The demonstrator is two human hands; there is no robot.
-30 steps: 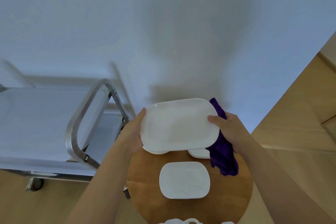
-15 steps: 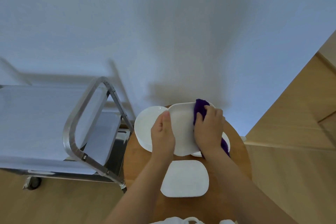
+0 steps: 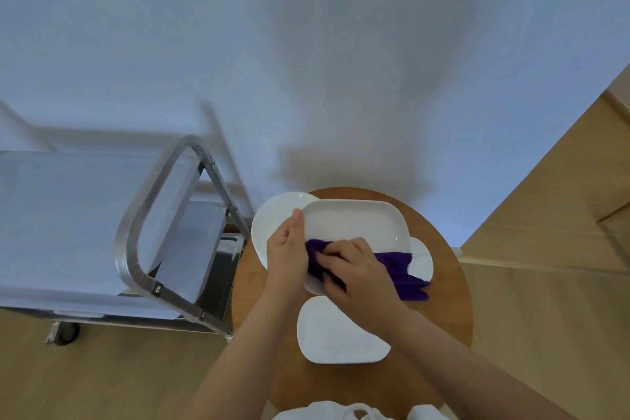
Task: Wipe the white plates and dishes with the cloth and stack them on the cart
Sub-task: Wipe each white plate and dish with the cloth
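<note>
The rectangular dish (image 3: pixel 354 227) sits just right of the frame's centre, held above the round wooden table (image 3: pixel 450 269). The left hand (image 3: pixel 288 257) grips its left edge, thumb up along the rim. The right hand (image 3: pixel 354 269) has its fingers (image 3: pixel 332 254) curled over the purple cloth (image 3: pixel 399 269), pressing it onto the dish's near part; the cloth's loose end trails right. Under the dish lie a round plate (image 3: pixel 272 225) to the left and another plate (image 3: pixel 422 261) peeking out on the right. A smaller dish (image 3: pixel 337 334) lies nearer the camera.

This looks like the wiping step, with the far part of the dish apparently not yet covered. Next, the cloth likely needs sweeping across it, then the dish carried left to the cart (image 3: pixel 68 215), whose visible top shelf holds no plates.
</note>
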